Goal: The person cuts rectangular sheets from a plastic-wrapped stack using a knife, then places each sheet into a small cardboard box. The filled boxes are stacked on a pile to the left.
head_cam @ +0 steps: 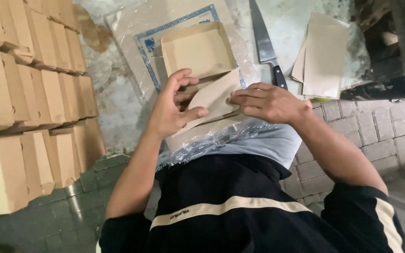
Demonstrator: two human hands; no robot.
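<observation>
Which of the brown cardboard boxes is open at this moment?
The shallow brown cardboard box lying on the clear plastic sheet just beyond both hands; those stacked at the left are folded shut.

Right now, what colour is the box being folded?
Plain kraft brown, the cardboard box, clearest in the head view.

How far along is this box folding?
Done: rows of folded brown boxes stacked at the left. In hand: the left hand and right hand both press a flap of a half-formed box on the plastic sheet. Left: a small pile of flat blanks beside a knife.
</observation>
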